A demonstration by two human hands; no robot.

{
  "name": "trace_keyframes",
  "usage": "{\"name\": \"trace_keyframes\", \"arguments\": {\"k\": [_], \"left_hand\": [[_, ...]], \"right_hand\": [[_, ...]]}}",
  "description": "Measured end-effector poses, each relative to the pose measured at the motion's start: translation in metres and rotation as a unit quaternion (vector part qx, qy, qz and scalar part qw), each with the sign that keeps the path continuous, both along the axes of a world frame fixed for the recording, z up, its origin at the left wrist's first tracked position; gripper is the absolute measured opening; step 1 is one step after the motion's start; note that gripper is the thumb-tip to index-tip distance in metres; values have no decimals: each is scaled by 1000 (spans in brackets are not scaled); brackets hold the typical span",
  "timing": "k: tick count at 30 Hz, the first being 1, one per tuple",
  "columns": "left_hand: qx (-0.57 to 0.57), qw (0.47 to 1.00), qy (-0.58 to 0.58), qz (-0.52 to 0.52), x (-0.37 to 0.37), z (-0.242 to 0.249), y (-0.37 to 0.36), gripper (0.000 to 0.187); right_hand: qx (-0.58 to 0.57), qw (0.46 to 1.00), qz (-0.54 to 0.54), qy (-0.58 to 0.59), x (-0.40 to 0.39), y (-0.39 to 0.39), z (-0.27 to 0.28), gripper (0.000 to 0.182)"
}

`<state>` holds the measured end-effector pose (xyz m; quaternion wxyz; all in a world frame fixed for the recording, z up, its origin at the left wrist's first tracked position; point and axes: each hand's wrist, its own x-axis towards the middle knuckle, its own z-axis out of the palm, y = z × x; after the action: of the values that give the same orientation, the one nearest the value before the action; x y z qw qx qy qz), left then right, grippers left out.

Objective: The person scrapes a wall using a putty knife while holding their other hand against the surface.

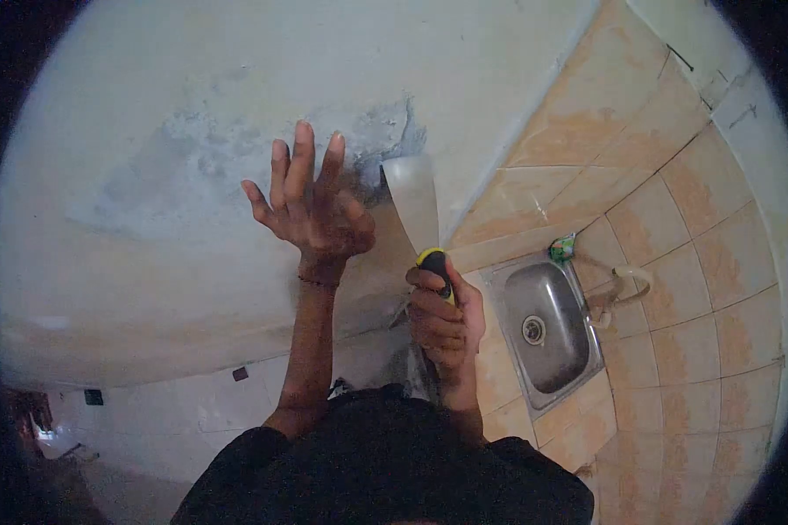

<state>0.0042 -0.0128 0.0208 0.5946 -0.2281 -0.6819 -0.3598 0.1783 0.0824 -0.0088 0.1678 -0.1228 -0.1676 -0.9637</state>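
Note:
My right hand [442,324] grips a putty knife [414,199] by its black and yellow handle, with the wide metal blade pointing up. The blade's edge overlaps a dark chipped spot in the pale wall [193,289]. To the left of the blade, my left hand [311,206] is raised with its fingers spread and nothing in it. Behind those fingertips spreads a rough grey patch [188,162] of flaked paint and bare plaster. Near the blade tip, a jagged edge of loose paint [409,131] runs upward.
A steel sink [547,328] is set in a tiled counter [578,420] to my right. A green packet [562,248] and a pale tap [630,278] are at its far side. Orange-patterned tiles [674,350] cover the side wall. Small dark items [94,397] lie on the pale floor at lower left.

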Motion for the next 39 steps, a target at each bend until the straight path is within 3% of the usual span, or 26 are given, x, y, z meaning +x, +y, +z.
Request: {"name": "trace_keyframes", "arguments": {"k": [22, 31, 39], "left_hand": [[-43, 999, -13, 13, 0, -7, -4, 48], [-19, 1000, 16, -12, 2, -2, -1, 49], [-48, 999, -6, 6, 1, -2, -7, 51]], "right_hand": [[-18, 999, -5, -30, 9, -3, 23, 38], [42, 997, -42, -45, 1, -2, 22, 38], [3, 999, -12, -33, 8, -3, 25, 38]]}}
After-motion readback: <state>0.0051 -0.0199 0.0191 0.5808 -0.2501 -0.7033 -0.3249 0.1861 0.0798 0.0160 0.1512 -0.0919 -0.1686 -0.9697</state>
